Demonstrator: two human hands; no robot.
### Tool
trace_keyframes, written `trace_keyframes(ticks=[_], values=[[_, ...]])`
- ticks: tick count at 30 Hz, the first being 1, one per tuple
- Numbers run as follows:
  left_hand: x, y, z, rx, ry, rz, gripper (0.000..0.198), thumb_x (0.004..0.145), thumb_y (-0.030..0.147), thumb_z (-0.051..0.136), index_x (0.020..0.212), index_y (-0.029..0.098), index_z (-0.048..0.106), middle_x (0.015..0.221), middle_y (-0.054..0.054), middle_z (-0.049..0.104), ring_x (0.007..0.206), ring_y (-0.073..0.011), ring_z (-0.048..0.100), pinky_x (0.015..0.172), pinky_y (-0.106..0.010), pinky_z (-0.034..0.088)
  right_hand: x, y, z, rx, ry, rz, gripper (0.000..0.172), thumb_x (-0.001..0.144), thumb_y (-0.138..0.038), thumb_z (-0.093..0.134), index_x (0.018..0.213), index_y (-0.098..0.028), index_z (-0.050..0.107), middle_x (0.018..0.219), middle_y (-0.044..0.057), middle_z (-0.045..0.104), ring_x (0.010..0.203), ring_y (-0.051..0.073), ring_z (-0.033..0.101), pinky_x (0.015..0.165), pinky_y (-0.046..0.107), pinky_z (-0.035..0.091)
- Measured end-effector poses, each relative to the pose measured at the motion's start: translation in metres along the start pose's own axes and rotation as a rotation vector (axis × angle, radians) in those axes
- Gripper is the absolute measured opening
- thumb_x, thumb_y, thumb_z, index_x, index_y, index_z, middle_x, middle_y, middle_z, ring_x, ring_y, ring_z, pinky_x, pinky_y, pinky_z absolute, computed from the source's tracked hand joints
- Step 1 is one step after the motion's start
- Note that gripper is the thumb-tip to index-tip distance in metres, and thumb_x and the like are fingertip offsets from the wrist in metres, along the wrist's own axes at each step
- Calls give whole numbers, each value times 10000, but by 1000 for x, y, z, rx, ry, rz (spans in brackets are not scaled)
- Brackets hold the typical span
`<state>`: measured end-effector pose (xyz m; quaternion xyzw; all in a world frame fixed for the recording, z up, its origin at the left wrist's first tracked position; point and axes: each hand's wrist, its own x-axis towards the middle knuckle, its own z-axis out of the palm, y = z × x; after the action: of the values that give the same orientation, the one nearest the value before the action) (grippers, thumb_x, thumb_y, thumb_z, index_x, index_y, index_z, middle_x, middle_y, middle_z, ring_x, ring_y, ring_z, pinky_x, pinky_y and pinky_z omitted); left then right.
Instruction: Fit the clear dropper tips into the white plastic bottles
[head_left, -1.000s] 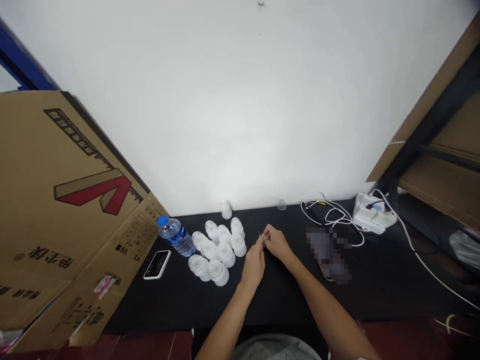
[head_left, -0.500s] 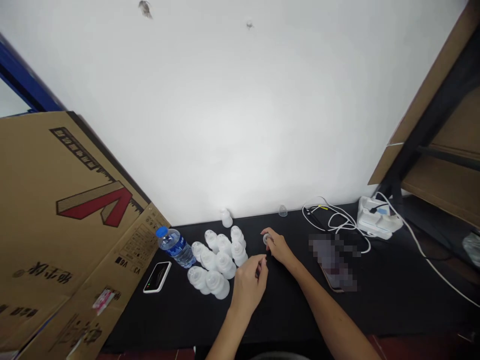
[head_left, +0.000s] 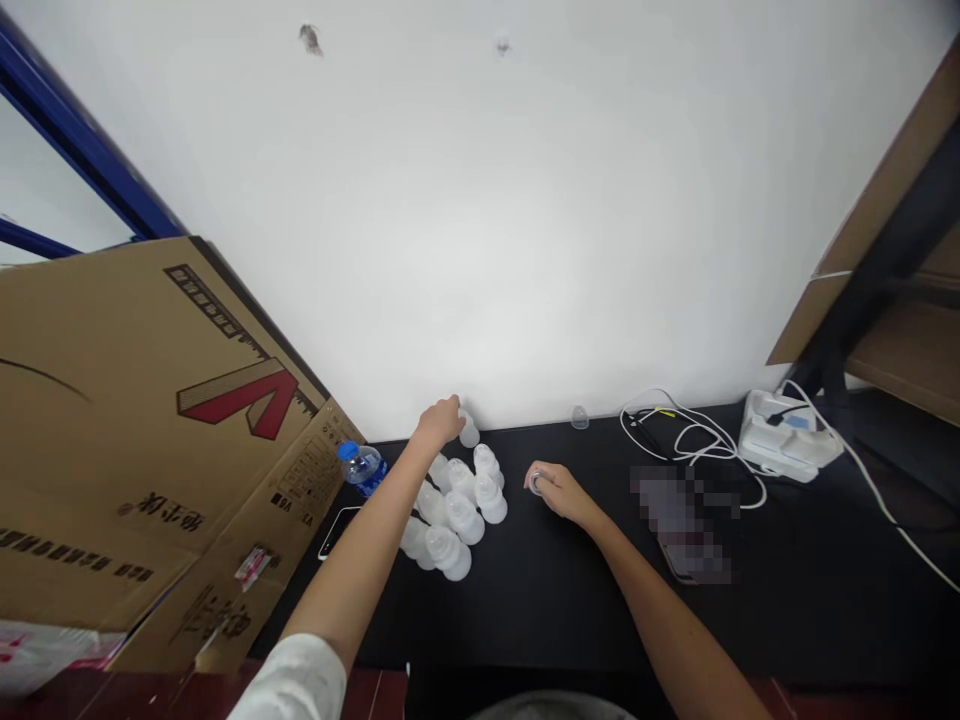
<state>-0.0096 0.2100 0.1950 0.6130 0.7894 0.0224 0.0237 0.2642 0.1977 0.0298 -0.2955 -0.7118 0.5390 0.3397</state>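
Note:
My left hand [head_left: 442,420] reaches over to the wall, its fingers closed at the top of a lone small white bottle [head_left: 469,430] that stands on the table. The hand hides part of the bottle's upper end. My right hand [head_left: 556,490] is closed around a small, round, whitish ring-like piece [head_left: 535,482], held just above the black tabletop. Between my arms stands a cluster of several white bottles [head_left: 462,515] with translucent domed tops, partly covered by my left forearm. A clear dome-shaped cap [head_left: 580,418] sits by the wall.
A blue-capped water bottle [head_left: 363,468] and a white-edged device [head_left: 337,530] lie left of my forearm. A large cardboard box [head_left: 112,400] stands at left. On the right are a blurred-out phone [head_left: 679,535], white cables [head_left: 694,430] and a white power strip [head_left: 784,437].
My left hand has gone from beside my right hand, over the cluster, to the lone bottle at the wall. My right hand keeps the ring-like piece. The view has shifted slightly left.

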Motion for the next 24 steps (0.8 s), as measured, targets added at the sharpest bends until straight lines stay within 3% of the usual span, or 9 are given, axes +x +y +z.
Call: trace_keyframes(ticks=[4,7,10,13,15,17,19,21,24], values=[[15,9,8,-17,-61,-2,218,860,242,765,1052,138,763,1075,-203,808,999,-323,784,845,-351,559,1,6,0,53,2,66,176,863,-243,507,886,-225,680,467,-84,491,379,119,441,424,213,310],[16,16,5,-55,-29,32,115,826,227,798,901,153,753,884,-147,795,887,-288,777,791,-319,553,3,11,-1,64,-5,49,186,861,-258,532,945,-215,691,549,-53,622,417,118,504,436,207,364],[6,21,-4,-95,53,91,102,920,258,730,903,158,724,907,-143,772,936,-281,752,841,-336,550,4,13,-2,91,-45,34,250,875,-285,569,1050,-200,727,702,1,738,521,124,591,500,210,438],[-31,29,-14,-167,195,186,232,1084,347,510,1026,183,663,1084,-149,728,1038,-269,701,918,-379,547,5,13,-2,170,-116,41,381,943,-384,563,1217,-199,751,879,47,788,639,143,666,565,231,505],[-70,37,-17,-376,412,301,250,1099,419,488,1012,218,609,1000,-93,679,938,-254,676,850,-385,553,7,14,-2,243,-110,68,469,1006,-477,493,1278,-194,751,894,56,774,674,160,693,583,254,535],[-114,48,-15,-492,459,309,242,1077,473,549,977,252,551,869,-17,610,809,-228,631,798,-377,532,9,16,-4,246,-41,83,498,1029,-535,493,1274,-190,755,848,48,748,670,166,693,586,264,544],[-152,61,-1,-631,384,305,232,1055,469,607,1008,257,525,866,2,605,793,-211,628,792,-361,520,10,19,-5,221,9,84,472,1010,-561,569,1234,-191,759,826,39,733,666,168,689,576,263,539],[-176,73,28,-798,253,325,235,1041,440,640,1093,254,507,971,-19,643,866,-208,666,834,-358,532,11,21,-8,220,36,86,453,966,-573,665,1203,-194,741,813,32,731,660,172,683,557,262,527],[-180,92,84,-1098,100,272,501,937,447,794,1260,261,459,1043,-29,690,904,-214,715,838,-352,558,9,22,-13,267,83,95,492,894,-569,782,1214,-207,692,788,19,737,660,180,673,555,267,512]])
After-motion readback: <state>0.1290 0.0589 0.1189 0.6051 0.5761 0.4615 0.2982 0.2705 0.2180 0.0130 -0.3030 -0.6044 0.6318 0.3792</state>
